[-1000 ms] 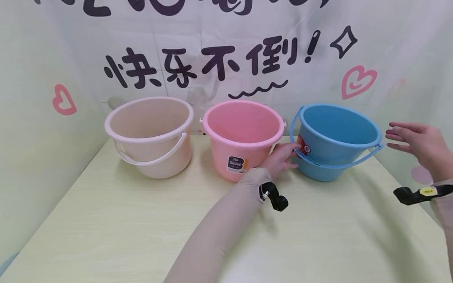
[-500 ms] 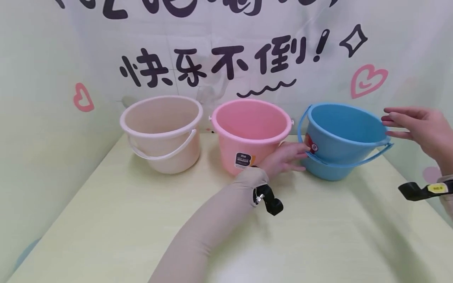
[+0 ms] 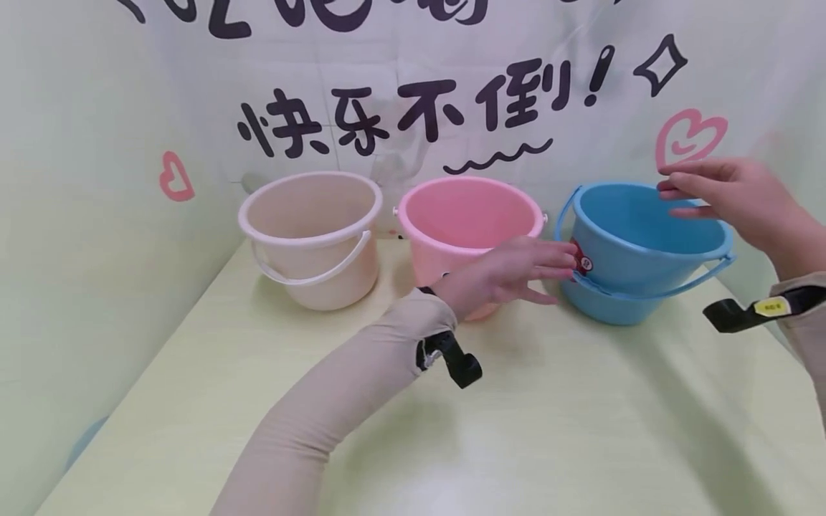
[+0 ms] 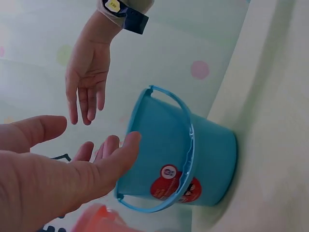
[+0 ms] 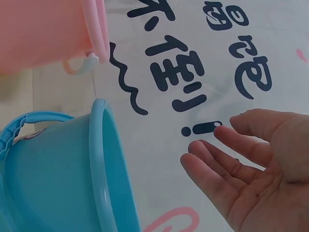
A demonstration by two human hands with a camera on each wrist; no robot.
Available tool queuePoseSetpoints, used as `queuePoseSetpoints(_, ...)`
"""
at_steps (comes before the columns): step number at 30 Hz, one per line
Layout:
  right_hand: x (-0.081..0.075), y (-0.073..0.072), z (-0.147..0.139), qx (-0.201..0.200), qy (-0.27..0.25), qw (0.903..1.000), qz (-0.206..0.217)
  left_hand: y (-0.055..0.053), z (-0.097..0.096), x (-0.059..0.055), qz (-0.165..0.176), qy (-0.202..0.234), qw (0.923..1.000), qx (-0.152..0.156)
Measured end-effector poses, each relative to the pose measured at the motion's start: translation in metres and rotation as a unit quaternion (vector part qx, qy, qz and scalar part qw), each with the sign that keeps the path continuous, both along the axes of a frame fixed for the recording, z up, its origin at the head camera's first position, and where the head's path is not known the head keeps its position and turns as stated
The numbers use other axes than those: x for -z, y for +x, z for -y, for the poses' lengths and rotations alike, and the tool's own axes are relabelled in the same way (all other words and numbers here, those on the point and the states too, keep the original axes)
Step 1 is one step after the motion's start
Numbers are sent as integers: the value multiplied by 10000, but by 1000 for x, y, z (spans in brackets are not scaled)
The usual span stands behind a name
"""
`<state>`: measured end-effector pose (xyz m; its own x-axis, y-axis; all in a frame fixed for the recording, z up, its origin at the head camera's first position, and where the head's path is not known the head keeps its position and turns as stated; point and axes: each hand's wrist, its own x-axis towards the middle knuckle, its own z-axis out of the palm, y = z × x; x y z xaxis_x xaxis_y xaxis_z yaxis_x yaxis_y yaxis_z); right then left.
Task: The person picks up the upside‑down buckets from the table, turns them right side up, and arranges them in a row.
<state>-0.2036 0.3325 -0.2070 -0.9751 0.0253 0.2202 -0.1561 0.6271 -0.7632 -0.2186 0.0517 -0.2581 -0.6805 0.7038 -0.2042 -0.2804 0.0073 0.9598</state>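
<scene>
Three plastic buckets stand upright in a row: a cream bucket (image 3: 316, 269) on the left, a pink bucket (image 3: 439, 261) in the middle and a blue bucket (image 3: 645, 276) with a red label on the right. My left hand (image 3: 506, 272) is in front of the pink bucket, covering part of it, fingers stretched toward the blue bucket's label. Above the blue bucket's right rim hovers my right hand (image 3: 736, 197), its fingers loosely extended. The right wrist view shows this right hand (image 5: 246, 174) holding nothing, apart from the blue rim (image 5: 99, 159). The blue handle (image 4: 186, 159) hangs down its front.
The buckets stand on a pale wooden table (image 3: 516, 430), near its back edge. Behind it hangs a white cloth (image 3: 387, 64) with dark lettering and pink hearts. A pale wall (image 3: 97, 251) borders the left side.
My left hand has lifted from between the pink and blue buckets. The right hand has risen and moved left over the blue bucket's rim. The head view has shifted slightly; the buckets stay put.
</scene>
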Motion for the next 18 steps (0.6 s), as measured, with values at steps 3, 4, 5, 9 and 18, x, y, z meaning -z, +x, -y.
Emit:
queuePoseSetpoints(3,-7,-8,13,-186,20,9997,140,-4,16,-12,-227,49,9997,117)
queuePoseSetpoints(4,-9,-11,17,-282,20,9994,197,-6,22,-16,-327,54,9993,173)
queuePoseSetpoints(5,-11,-15,22,-355,44,9990,261,-9,29,-20,-442,56,9988,223)
queuePoseSetpoints(9,-22,-27,41,-607,577,9947,602,-20,56,-35,-774,71,9965,316)
queuePoseSetpoints(18,-39,-48,69,-1047,1324,9798,1075,-54,115,-67,-1059,-271,9913,-734)
